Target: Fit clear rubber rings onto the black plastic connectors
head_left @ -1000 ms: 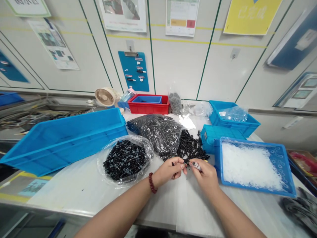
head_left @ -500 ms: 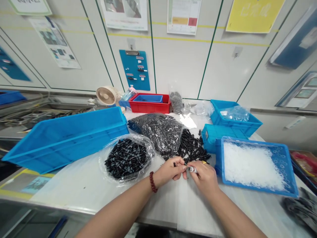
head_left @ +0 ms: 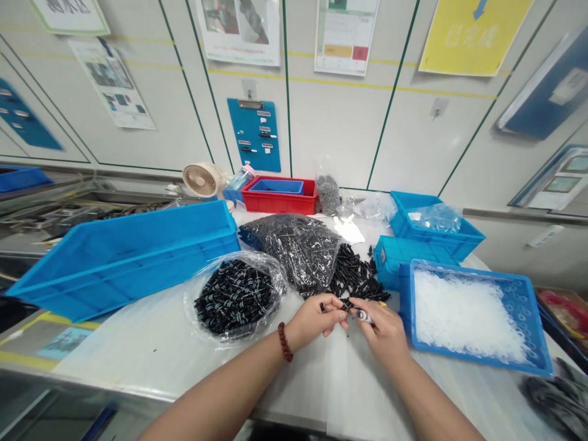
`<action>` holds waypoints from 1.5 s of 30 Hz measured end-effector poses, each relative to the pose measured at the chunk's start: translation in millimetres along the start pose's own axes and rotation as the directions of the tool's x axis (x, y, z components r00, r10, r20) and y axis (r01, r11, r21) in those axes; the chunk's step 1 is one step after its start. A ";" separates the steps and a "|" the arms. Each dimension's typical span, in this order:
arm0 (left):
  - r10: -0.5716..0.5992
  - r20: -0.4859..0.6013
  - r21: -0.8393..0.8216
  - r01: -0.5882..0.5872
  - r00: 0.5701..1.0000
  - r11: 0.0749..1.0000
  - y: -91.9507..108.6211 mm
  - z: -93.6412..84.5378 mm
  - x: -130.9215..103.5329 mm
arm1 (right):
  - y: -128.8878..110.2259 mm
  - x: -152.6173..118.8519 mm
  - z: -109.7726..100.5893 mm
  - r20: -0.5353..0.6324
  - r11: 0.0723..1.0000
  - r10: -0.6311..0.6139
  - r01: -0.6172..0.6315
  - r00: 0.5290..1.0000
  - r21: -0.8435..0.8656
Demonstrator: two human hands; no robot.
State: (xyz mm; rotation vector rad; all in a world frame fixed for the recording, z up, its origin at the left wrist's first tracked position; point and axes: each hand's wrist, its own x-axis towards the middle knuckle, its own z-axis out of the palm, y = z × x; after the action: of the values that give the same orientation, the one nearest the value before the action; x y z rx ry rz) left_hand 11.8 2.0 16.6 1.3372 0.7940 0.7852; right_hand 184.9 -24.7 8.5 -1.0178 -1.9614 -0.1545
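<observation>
My left hand, with a beaded bracelet on its wrist, pinches a small black plastic part between its fingertips. My right hand is closed around a short white pen-like tool, whose kind I cannot make out. The fingertips of the right hand meet the right end of the black part. Just beyond both hands lies a loose heap of black parts. To the left, an open clear bag holds many black parts with pale rings or marks. Behind it lies a fuller plastic bag of black parts.
At the right stands a blue bin full of small white translucent rings. Behind it are another blue box and a blue crate. A long blue crate is at the left. A red tray and a fan stand at the back.
The view has tilted slightly upward. The black part now shows between the fingertips of both hands, and the white tool has shifted slightly right with my right hand.
</observation>
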 end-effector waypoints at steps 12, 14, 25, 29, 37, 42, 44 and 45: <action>0.008 -0.019 0.025 -0.007 1.000 1.000 -1.2 3.1 -2.3 | -4.0 3.7 -0.6 -0.027 0.993 -0.082 0.079 0.996 -0.086; 0.010 -0.026 0.019 -0.009 1.000 1.000 -1.6 4.5 -2.3 | -6.1 3.9 -0.8 -0.046 0.985 -0.109 0.101 0.993 -0.137; 0.039 -0.143 0.115 -0.023 0.989 0.993 -3.2 13.3 -5.2 | -17.4 5.6 -3.7 0.001 0.914 -0.164 0.153 0.986 -0.377; 0.052 -0.132 0.112 -0.037 0.990 0.993 -1.6 14.5 -6.7 | -17.3 3.9 -2.4 0.025 0.904 -0.151 0.148 0.988 -0.400; 0.067 -0.113 0.024 -0.065 0.991 0.998 -2.1 14.3 -5.8 | -15.9 1.2 1.4 0.009 0.912 -0.125 0.118 0.992 -0.393; 0.012 -0.029 -0.075 -0.014 1.000 0.997 -3.6 14.0 -4.4 | -12.6 1.7 2.0 -0.017 0.936 -0.123 0.110 0.992 -0.333; 0.012 0.012 -0.108 -0.011 1.000 0.994 -3.5 13.1 -3.8 | -10.7 2.3 1.6 -0.030 0.959 -0.105 0.093 0.994 -0.268; 0.016 0.024 -0.119 -0.013 1.000 0.993 -3.2 12.4 -3.5 | -9.9 2.6 1.4 -0.037 0.969 -0.094 0.083 0.995 -0.232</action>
State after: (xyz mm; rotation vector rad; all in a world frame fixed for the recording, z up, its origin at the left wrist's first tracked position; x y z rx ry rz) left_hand 20.8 -7.6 14.4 1.2452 0.7071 0.8135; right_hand 176.3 -29.0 12.3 -1.0635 -1.9783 -0.4612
